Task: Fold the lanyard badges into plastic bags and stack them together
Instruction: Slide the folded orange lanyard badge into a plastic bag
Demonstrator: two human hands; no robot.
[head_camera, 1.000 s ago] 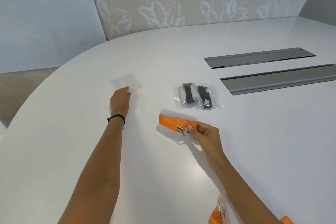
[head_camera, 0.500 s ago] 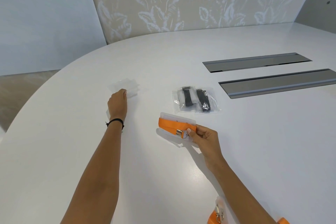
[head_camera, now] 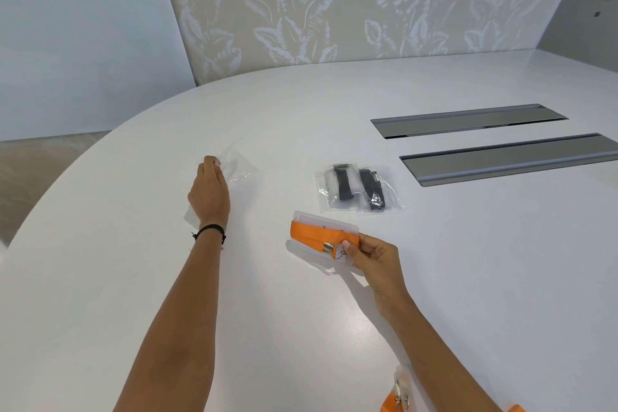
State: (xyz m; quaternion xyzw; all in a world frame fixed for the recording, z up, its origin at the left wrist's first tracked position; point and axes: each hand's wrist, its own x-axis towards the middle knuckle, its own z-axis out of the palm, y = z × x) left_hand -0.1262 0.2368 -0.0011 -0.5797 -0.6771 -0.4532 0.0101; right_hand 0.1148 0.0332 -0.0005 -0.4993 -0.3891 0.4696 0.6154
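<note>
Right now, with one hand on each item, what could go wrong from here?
1. The right hand pinches the folded orange lanyard badge at its clip end only; the strap may unfold before bagging.
2. The left hand grips the clear bag by one edge; opening the limp film one-handed may fail.
3. Another orange lanyard lies beside the right forearm and could be swept aside.

worktop (head_camera: 301, 110): white, smooth, low sheen. bag (head_camera: 239, 164) in my left hand (head_camera: 209, 192): thin clear plastic, glossy, crinkled. lanyard (head_camera: 317, 233) in my right hand (head_camera: 374, 256): orange woven cloth, matt. clip (head_camera: 329, 248): shiny metal. badge sleeve (head_camera: 326, 222): frosted plastic. packed bags (head_camera: 357, 189): clear glossy film, black cloth inside. hatches (head_camera: 468, 119): grey, satin, look like metal.
</note>
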